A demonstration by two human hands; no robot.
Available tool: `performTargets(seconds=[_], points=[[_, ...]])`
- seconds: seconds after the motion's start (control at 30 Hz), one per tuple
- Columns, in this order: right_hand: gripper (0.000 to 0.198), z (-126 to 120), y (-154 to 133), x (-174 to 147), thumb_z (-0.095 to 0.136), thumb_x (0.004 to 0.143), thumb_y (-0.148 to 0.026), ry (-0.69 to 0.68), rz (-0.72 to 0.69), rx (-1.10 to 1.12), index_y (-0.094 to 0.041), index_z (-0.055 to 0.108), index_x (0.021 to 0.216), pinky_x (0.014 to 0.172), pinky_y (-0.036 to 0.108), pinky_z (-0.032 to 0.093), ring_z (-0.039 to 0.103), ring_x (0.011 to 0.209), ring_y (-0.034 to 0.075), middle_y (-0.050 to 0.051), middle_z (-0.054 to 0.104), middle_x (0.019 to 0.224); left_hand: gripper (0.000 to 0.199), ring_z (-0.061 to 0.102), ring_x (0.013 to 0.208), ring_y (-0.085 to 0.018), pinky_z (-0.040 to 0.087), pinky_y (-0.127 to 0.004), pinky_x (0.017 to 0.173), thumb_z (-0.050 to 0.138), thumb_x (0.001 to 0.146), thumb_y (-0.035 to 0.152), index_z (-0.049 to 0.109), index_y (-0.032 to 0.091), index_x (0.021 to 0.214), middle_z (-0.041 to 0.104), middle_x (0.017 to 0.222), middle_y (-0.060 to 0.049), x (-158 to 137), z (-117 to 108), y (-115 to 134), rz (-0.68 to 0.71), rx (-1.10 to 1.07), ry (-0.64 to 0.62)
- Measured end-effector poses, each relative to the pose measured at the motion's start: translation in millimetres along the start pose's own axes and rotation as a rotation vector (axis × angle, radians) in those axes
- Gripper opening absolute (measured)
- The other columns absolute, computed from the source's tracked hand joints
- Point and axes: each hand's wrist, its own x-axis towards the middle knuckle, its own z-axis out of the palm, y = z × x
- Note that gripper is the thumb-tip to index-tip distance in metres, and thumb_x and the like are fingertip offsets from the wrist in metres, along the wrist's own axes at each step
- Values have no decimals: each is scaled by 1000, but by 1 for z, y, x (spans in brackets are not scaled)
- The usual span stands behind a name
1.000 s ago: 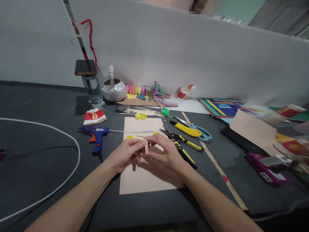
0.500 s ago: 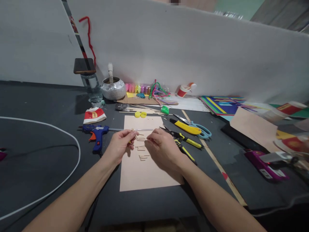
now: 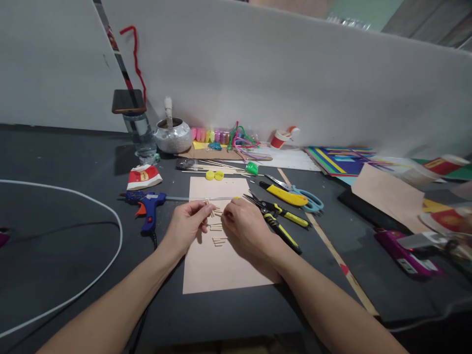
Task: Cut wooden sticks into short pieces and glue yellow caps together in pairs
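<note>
pinching short sticks [image 3: 213,212] between thumb and fingertips, your left hand [image 3: 186,223] is over the pale sheet [image 3: 224,270]. your right hand [image 3: 246,221] faces it from just beside, fingers curled close together; you cannot tell whether they grip anything, as the tips are hidden. other sticks [image 3: 218,242] lie in small groups on the sheet, between your hands and a little nearer you. the blue glue gun [image 3: 149,211] lies to your left, while black-and-yellow pliers [image 3: 282,233], a yellow cutter [image 3: 285,195] and blue-handled scissors [image 3: 295,190] lie to your right.
</note>
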Motion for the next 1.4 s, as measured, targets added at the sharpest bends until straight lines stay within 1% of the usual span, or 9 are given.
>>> performTargets(seconds=[0.17, 0.27, 0.47, 0.77, 0.87, 1.0, 1.07, 1.17, 1.4], points=[[19, -9, -4, -1, 60, 96, -29, -26, 2, 4, -15, 63, 84, 77, 34, 54, 63, 81, 16, 1, 65, 85, 29, 50, 41, -5, 36, -17, 39, 77, 77, 37, 64, 14, 66, 54, 56, 6, 0, 0, 0, 14, -15, 18], [20, -12, -5, -1, 60, 96, -29, -34, 1, 19, -15, 63, 83, 77, 34, 53, 62, 81, 16, 1, 64, 84, 29, 50, 41, -5, 37, -17, 40, 78, 75, 38, 65, 14, 65, 55, 55, 6, -1, 0, 2, 16, -25, 18], [19, -11, 0, -2, 58, 97, -30, 5, 50, 56, -16, 62, 85, 78, 34, 51, 61, 81, 16, 1, 63, 85, 28, 49, 44, -5, 43, -17, 44, 79, 73, 37, 66, 15, 63, 54, 55, 6, -1, 1, 4, 32, -47, 53], [20, -10, -5, -4, 60, 96, -30, -30, 46, 161, -15, 63, 82, 81, 37, 52, 63, 83, 16, 1, 64, 84, 25, 49, 43, -5, 42, -17, 42, 79, 73, 38, 68, 15, 68, 54, 55, 6, -1, 0, 4, 33, -52, 74], [22, -10, -4, -3, 61, 95, -32, -6, 107, 238, -15, 63, 81, 80, 37, 52, 62, 81, 16, 1, 64, 82, 26, 49, 43, -5, 42, -17, 42, 78, 73, 39, 68, 15, 67, 53, 55, 6, -2, 2, 4, 28, -48, 57], [24, -13, 2, 0, 60, 96, -35, 17, 196, 446, -15, 63, 82, 68, 31, 53, 61, 70, 13, -1, 62, 76, 31, 50, 41, -6, 39, -17, 39, 78, 74, 39, 63, 15, 62, 53, 52, 6, -3, 3, 2, 6, -26, 19], [24, -14, 2, 0, 60, 96, -34, 10, 197, 577, -14, 62, 84, 64, 28, 52, 60, 67, 12, -2, 62, 75, 31, 50, 40, -6, 36, -17, 36, 76, 77, 38, 62, 15, 63, 53, 51, 7, -4, 4, 1, -11, -14, 0], [24, -12, -2, -1, 60, 96, -34, -4, 196, 724, -14, 61, 83, 61, 27, 51, 59, 64, 11, -2, 61, 74, 27, 51, 41, -6, 36, -16, 35, 73, 82, 35, 63, 14, 69, 54, 52, 7, -5, 6, -1, -36, -9, -27], [24, -9, -10, -4, 63, 93, -32, -5, 213, 843, -15, 59, 77, 59, 25, 47, 55, 61, 11, -4, 57, 68, 24, 51, 43, -7, 38, -16, 35, 73, 83, 35, 66, 13, 75, 56, 55, 6, -5, 7, -4, -75, -25, -71]])
